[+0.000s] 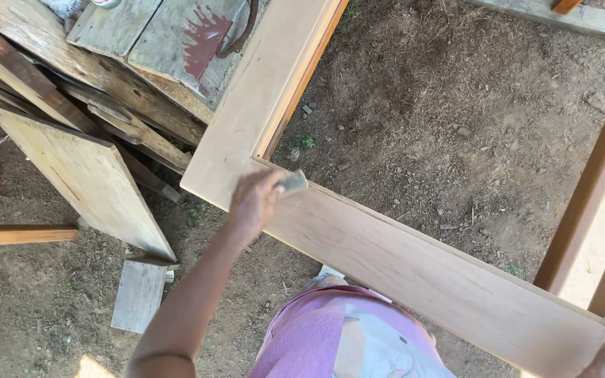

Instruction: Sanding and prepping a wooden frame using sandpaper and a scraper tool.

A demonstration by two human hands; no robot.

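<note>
A large pale wooden frame (386, 259) lies in front of me, one rail running from upper left to lower right and another going up to the top edge. My left hand (253, 203) is closed on a small grey sanding pad (292, 183) pressed flat on the frame near its corner joint. My right hand (603, 360) shows only as fingertips at the bottom right, resting on the frame's near rail; its grip is unclear.
Weathered boards and plywood sheets (85, 175) lean in a pile at the left, one with a dark red stain (204, 38). A small plank (139, 295) lies on the dirt ground (442, 140). More reddish frame rails (589, 203) stand at the right.
</note>
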